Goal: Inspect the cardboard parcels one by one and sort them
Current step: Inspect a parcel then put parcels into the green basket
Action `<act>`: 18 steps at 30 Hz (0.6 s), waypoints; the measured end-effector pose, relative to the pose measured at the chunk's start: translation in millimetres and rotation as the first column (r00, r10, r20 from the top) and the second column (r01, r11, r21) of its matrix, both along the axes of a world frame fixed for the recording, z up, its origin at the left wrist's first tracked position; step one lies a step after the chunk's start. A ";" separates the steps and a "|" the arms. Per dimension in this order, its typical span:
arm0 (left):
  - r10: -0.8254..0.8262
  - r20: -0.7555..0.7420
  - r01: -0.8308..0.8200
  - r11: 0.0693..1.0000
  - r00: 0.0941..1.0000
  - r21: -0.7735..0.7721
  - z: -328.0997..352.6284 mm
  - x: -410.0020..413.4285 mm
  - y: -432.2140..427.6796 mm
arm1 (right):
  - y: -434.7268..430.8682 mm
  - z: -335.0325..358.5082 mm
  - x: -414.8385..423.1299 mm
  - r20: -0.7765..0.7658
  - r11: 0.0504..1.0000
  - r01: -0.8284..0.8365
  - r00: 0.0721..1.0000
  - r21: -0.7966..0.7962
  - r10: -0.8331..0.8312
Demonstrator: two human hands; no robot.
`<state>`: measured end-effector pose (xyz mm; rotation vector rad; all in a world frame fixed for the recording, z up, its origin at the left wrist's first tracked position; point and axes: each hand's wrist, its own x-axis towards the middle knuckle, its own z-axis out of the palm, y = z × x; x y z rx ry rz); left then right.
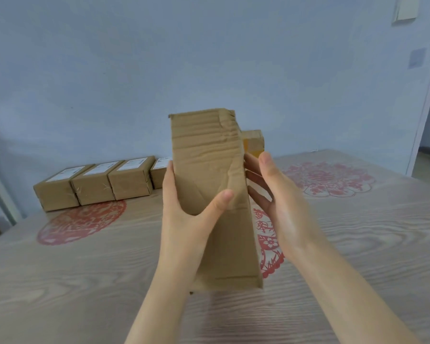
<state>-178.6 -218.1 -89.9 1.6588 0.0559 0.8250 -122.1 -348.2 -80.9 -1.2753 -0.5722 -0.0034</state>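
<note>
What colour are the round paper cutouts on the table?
Red, on the wood-grain table; the left round paper cutout shows best in the head view.

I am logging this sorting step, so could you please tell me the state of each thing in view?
Tall parcel: held upright above the table, creased near its top.
Left hand: gripping the tall parcel, thumb across its front.
Right hand: open, fingers against the parcel's right side.
Row of four labelled parcels: lying flat side by side, labels up.
Yellow-taped parcel: mostly hidden behind the tall parcel.
Table: carries red paper-cut designs.
</note>
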 end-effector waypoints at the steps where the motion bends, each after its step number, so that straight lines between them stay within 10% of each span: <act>1: 0.012 -0.007 -0.012 1.000 1.000 0.005 -1.6 -1.1 -1.5 | 0.2 1.0 -0.6 0.010 1.000 -0.009 1.000 -0.001 0.009; 18: -0.074 -0.213 0.056 0.994 0.974 -0.090 0.0 -8.5 8.7 | 16.2 -7.4 -7.6 0.133 0.978 -0.041 0.989 -0.206 0.069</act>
